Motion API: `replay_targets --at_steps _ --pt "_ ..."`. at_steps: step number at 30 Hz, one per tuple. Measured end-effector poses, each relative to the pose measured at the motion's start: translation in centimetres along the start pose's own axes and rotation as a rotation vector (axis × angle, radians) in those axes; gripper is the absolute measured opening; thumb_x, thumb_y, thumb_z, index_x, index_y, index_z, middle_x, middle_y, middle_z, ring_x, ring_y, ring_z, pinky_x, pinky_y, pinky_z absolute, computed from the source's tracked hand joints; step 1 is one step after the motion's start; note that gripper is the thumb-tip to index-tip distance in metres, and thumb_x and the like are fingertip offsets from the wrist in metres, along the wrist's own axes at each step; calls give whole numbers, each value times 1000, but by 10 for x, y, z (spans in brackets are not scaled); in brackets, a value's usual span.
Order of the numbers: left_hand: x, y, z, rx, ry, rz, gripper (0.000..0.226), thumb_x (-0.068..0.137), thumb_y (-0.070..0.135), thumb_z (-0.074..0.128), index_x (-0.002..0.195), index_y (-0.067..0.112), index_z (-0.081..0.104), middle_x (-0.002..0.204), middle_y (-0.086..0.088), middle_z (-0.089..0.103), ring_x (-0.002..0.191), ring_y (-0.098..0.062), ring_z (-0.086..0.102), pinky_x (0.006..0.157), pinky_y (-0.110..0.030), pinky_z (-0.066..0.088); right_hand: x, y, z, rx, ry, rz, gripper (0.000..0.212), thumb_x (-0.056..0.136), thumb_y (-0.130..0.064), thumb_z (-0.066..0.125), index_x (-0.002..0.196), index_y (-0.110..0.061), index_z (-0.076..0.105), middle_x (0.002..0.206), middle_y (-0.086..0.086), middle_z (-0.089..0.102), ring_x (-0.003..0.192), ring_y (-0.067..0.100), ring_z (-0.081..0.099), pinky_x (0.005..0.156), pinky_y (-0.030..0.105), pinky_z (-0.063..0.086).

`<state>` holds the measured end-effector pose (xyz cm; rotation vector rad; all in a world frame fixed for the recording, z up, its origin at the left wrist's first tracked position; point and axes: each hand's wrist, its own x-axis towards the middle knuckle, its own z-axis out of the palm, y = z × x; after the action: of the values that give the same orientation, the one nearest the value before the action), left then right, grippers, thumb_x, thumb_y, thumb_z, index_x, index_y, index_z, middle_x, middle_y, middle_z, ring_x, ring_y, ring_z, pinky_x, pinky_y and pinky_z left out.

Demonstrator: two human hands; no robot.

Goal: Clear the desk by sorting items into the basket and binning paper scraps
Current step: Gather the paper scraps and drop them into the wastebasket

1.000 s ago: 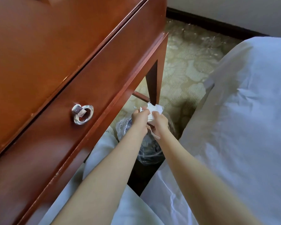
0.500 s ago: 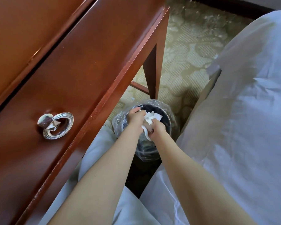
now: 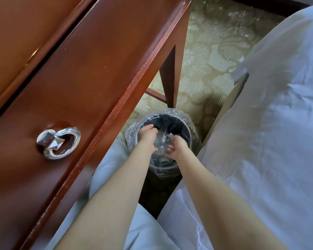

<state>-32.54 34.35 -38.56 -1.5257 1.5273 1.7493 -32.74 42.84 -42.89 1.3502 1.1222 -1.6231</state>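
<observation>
White paper scraps [image 3: 164,140] between left hand [image 3: 147,135] and right hand [image 3: 177,147], grips unclear, round plastic-lined bin [image 3: 172,121].

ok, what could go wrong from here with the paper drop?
1. The paper scraps between the left hand and right hand look light; some may drift past the bin onto the carpet, where one stray scrap lies.
2. The left hand is close to the loose liner and could snag it.
</observation>
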Motion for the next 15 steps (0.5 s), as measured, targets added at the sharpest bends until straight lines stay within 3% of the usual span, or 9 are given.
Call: replay_targets --at_steps 3,6,9,10,11,12,13,15 --pt "-2 -1 -7 9 6 10 44 92 -2 43 131 16 54 119 -13 53 116 -29 45 97 -56 40 -7 1 -2 43 -15 -42 13 97 -12 39 88 -6 47 68 3 29 55 15 22 82 29 45" --pt "-13 0 -9 23 2 34 40 93 1 42 126 17 59 83 -1 51 95 -22 48 82 -40 44 -23 -2 -4 0 -43 -85 17 93 -9 41 77 -8 47 66 3 30 53 14 21 57 24 33" --pt "-34 6 -11 18 -21 90 34 95 4 42 119 17 62 87 -2 56 81 -17 50 76 -34 42 -45 -10 -7 -48 -49 -119 17 94 -8 42 80 -7 52 65 3 37 51 14 27 52 24 30" --pt "-42 9 -11 16 -37 118 33 95 4 42 118 16 62 98 -4 59 87 -18 52 80 -33 42 -55 -13 -8 -47 -72 -138 16 94 -7 42 90 -5 58 68 4 47 52 17 39 54 23 36" --pt "-51 12 -10 20 -51 148 32 96 4 42 118 16 62 107 -5 59 95 -18 52 85 -33 41 -64 -16 -10 -32 -87 -165 22 95 -7 43 106 -3 61 83 7 61 67 24 58 65 24 48" --pt "-60 15 -10 28 -66 178 31 96 5 43 117 16 62 110 -5 58 99 -18 51 88 -33 40 -73 -19 -12 -17 -86 -188 29 96 -7 43 120 -1 58 109 12 66 97 30 65 86 29 52" --pt "-70 18 -9 37 -86 208 29 96 5 44 115 16 63 111 -4 57 101 -17 51 88 -33 40 -83 -21 -13 -4 -79 -219 33 97 -7 42 126 -1 55 127 15 60 118 31 57 100 34 47" --pt "-92 23 -8 56 -135 277 22 94 7 49 106 19 63 111 -4 58 103 -17 53 87 -33 41 -105 -26 -16 21 -85 -311 34 99 -6 38 129 0 53 133 17 55 124 30 53 101 36 43"
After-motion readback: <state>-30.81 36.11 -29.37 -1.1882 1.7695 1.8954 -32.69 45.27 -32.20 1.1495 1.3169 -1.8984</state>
